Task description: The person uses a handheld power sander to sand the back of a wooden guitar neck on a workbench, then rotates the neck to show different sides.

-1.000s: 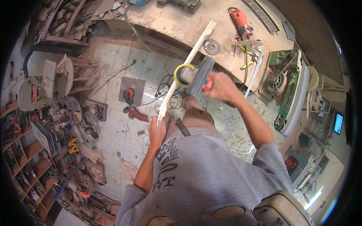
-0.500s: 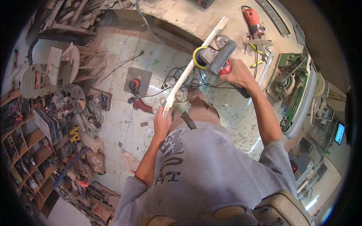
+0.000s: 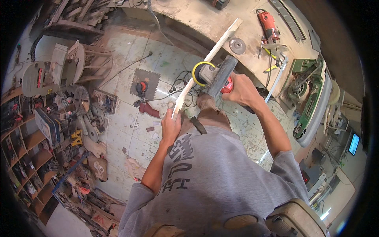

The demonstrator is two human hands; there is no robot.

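My left hand (image 3: 170,128) is closed around the near end of a long, pale wooden strip (image 3: 226,37). The strip slants up and right, its far end over the workbench edge. My right hand (image 3: 242,91) grips a red and grey angle grinder (image 3: 229,84) with a long dark guard-like piece across it. On the grinder's left side a yellow-rimmed disc (image 3: 203,74) meets or nearly meets the strip's right edge about midway; contact is hard to tell. My right fingers are partly hidden behind the tool.
On the dusty workbench (image 3: 185,15) lie a round grey disc (image 3: 237,46), a red power tool (image 3: 269,27) and yellow-handled pliers (image 3: 271,68). A green machine (image 3: 310,94) stands right. Cables (image 3: 182,81) and an orange-topped sander (image 3: 141,87) lie on the floor. Shelves (image 3: 33,158) fill the left.
My right hand has brought the grinder left and nearer to me along the strip. The round grey disc on the bench now shows fully. My left hand keeps its hold, almost still.
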